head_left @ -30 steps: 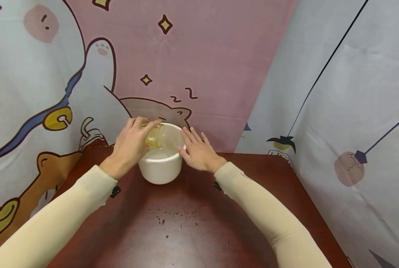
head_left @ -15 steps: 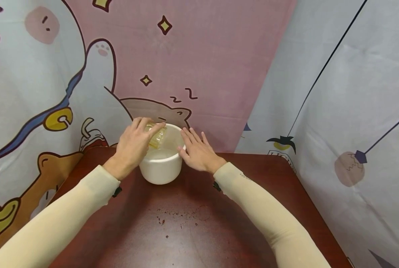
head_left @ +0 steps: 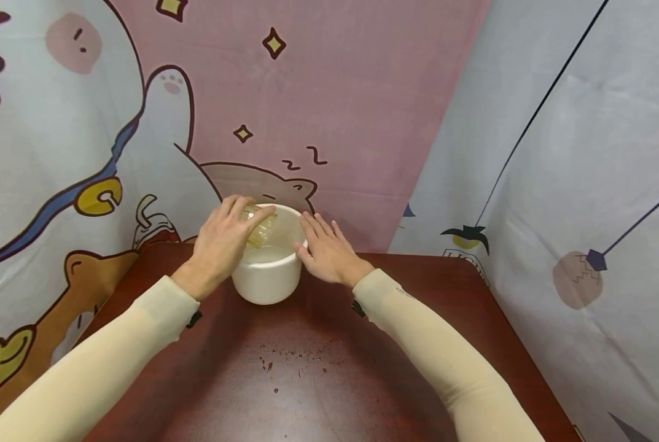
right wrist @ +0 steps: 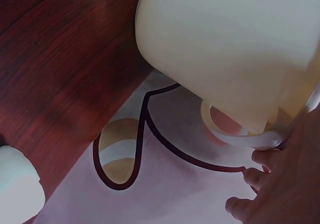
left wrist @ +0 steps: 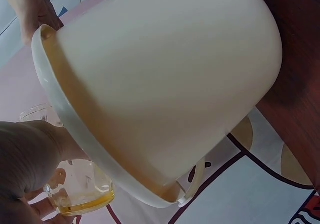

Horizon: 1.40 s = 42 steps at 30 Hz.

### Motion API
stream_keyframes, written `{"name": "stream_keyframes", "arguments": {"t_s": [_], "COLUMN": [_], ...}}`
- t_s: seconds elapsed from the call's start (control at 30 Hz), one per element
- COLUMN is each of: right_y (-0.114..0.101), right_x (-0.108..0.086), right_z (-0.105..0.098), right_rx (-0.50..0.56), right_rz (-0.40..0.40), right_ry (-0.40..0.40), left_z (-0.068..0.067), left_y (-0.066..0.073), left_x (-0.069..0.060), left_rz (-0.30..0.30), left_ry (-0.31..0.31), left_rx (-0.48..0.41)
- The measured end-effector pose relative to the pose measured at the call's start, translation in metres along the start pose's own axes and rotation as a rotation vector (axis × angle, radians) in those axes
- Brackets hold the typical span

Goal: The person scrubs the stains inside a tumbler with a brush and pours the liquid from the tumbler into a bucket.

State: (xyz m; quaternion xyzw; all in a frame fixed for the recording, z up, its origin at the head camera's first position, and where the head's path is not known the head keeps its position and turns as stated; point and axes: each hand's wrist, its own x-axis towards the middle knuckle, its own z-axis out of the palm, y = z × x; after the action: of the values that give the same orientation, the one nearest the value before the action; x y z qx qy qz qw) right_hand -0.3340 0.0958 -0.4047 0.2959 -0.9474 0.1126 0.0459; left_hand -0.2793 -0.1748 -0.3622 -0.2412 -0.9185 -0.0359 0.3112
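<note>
My left hand (head_left: 218, 239) grips a clear glass (head_left: 262, 231) with a yellowish tint, holding it tilted over the mouth of a white bucket (head_left: 267, 285). In the left wrist view, fingers curl around the glass (left wrist: 82, 179), whose thick base looks amber; the bucket (left wrist: 165, 79) hides part of it. My right hand (head_left: 329, 253) rests at the bucket's right rim with straight fingers. The right wrist view has that hand (right wrist: 292, 179) beside the rim, near a looped white handle (right wrist: 235, 139). Whether liquid leaves the glass cannot be made out.
The bucket stands upright near the back of a dark red-brown table (head_left: 329, 393). Small droplets (head_left: 290, 356) lie on the tabletop in front of it. A cartoon-printed cloth (head_left: 362, 123) hangs behind and at both sides.
My left hand has shifted slightly right with the glass, which now tilts differently over the bucket. The right hand and the bucket have stayed in place.
</note>
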Motion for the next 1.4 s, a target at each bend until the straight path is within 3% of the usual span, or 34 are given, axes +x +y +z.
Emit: {"name": "stream_keyframes", "arguments": {"t_s": [0.53,0.77,1.07,1.4], "right_y": [0.001,0.001,0.0,0.0], "right_x": [0.003,0.003,0.001,0.001], "right_z": [0.002,0.004,0.005,0.005], "right_rx": [0.006,0.007,0.014,0.002], "right_rz": [0.013,0.014,0.021,0.024], "right_ry": [0.024,0.025,0.024,0.015], "left_z": [-0.003,-0.006,-0.008,-0.013], "left_y": [0.0,0.002,0.004,0.018], "left_x": [-0.006,-0.011,-0.019,-0.029], "left_rz": [-0.025,-0.099,-0.182,-0.265], "left_ry": [0.037,0.023,0.09,0.171], "left_rx": [-0.025,-0.094,-0.197,-0.361]}}
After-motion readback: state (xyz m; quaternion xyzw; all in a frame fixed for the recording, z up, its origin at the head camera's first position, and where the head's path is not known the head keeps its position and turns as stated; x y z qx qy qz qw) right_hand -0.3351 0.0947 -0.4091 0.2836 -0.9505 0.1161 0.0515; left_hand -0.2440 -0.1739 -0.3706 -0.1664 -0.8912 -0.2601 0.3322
